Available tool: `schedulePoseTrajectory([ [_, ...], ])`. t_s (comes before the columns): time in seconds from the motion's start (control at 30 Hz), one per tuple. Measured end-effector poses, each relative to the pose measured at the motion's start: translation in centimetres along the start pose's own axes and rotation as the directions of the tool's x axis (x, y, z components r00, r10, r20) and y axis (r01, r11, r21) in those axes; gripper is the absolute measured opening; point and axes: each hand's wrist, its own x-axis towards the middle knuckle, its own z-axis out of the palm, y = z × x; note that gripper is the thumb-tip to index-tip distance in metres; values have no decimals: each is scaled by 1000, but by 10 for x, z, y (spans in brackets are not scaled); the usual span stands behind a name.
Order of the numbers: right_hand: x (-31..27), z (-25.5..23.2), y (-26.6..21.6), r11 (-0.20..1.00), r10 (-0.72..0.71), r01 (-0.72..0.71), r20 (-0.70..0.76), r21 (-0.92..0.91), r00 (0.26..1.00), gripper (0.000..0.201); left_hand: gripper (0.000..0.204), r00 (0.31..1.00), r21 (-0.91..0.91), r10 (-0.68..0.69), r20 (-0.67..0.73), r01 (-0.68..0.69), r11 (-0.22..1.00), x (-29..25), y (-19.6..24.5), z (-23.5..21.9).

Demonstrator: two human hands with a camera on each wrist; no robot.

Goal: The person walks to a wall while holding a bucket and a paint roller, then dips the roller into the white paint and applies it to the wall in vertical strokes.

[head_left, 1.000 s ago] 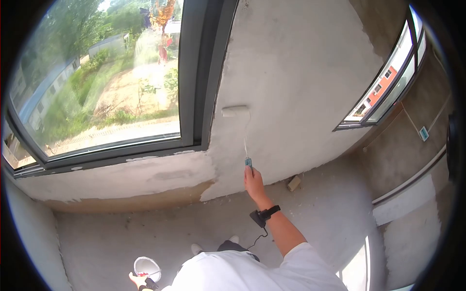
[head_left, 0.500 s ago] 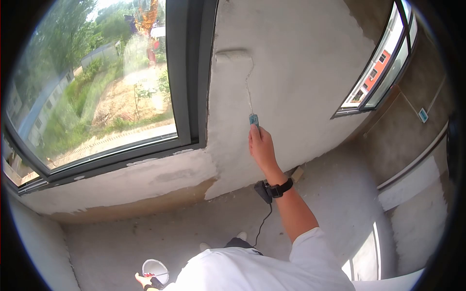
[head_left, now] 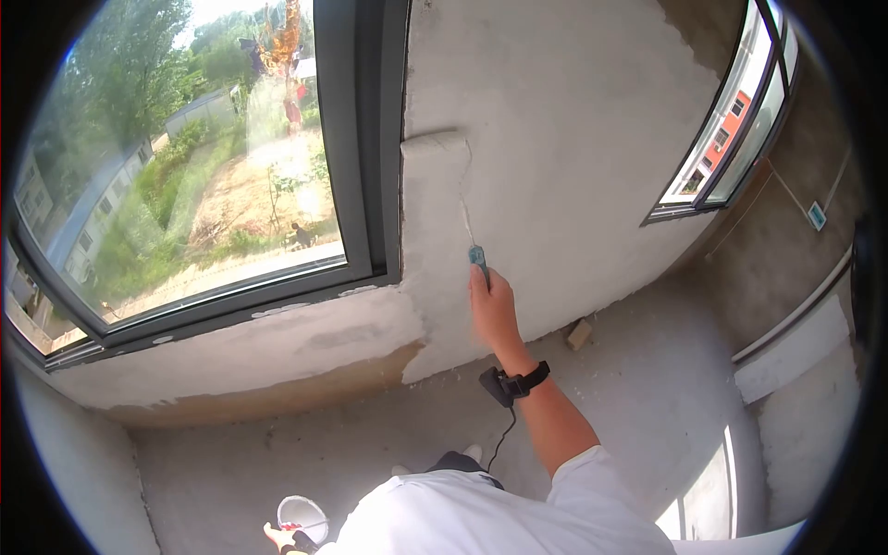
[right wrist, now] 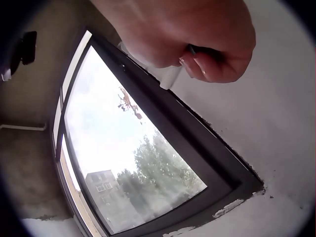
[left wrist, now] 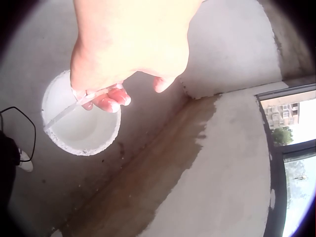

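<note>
My right hand (head_left: 495, 310) grips the blue-green handle of a paint roller (head_left: 435, 142), its arm stretched out toward the wall. The roller's pale sleeve lies level on the grey-white wall (head_left: 555, 176), its left end right at the dark window frame (head_left: 377, 185). In the right wrist view the curled fingers (right wrist: 210, 69) wrap the handle, and a bit of the white roller sleeve (right wrist: 170, 77) shows behind the hand. Low at my left side, my left hand (left wrist: 133, 44) holds a white bucket (left wrist: 81, 150) by its carrying handle, the fingers hooked round it. Whitish material coats the bucket's inside.
A large window (head_left: 213, 166) fills the wall's left side; a second window (head_left: 726, 129) is at the right. Brown bare patches (head_left: 277, 384) show under the sill. A small block (head_left: 579, 335) lies on the concrete floor (head_left: 370, 416) by the wall's foot.
The roller went up the wall beside the window, then came back down a little and left to the frame, my right hand moving with it. My left hand keeps holding the bucket.
</note>
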Motion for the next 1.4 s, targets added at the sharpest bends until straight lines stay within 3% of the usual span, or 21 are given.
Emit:
schedulePoseTrajectory([
  [0.17,12,12,0,997,15,-15,4,78,1000,47,60,997,-25,40,62,-38,999,15,3,-10],
  [0.23,-4,21,30,997,12,-13,9,82,1000,44,59,994,48,-3,-113,9,999,22,7,1],
  [0.3,-24,30,77,992,86,-91,52,92,995,44,59,985,70,-18,-172,31,997,24,8,11],
  [0.43,-48,34,102,940,236,-266,159,214,959,43,59,998,32,-4,-67,6,999,-27,-5,2],
  [0.5,-39,32,83,935,188,-219,134,279,973,43,59,1000,-19,-6,-7,6,1000,-22,-7,-3],
  [0.67,14,11,-2,926,31,-63,89,373,996,42,59,1000,7,-15,-25,15,1000,-6,-3,-5],
  [0.77,35,-3,-34,920,32,-71,107,385,994,42,59,999,25,-12,-31,12,1000,-4,1,-4],
  [0.9,32,16,14,957,39,-55,64,285,997,43,60,999,36,-14,-28,15,999,-4,3,-5],
  [1.03,-21,45,140,993,41,-43,27,109,999,46,60,1000,45,-11,-18,12,999,-9,9,-1],
  [1.1,-53,50,184,989,144,-145,74,15,987,46,60,1000,48,-16,-12,17,999,-12,12,-3],
  [1.2,-79,45,211,960,267,-276,139,45,954,46,61,999,77,-14,47,10,997,-12,21,-3],
  [1.3,-76,35,220,965,236,-248,133,85,963,44,61,1000,62,16,-12,-15,998,-13,24,4],
  [1.4,-49,20,193,980,114,-130,108,152,988,41,61,997,39,-12,76,9,999,15,25,-6],
])
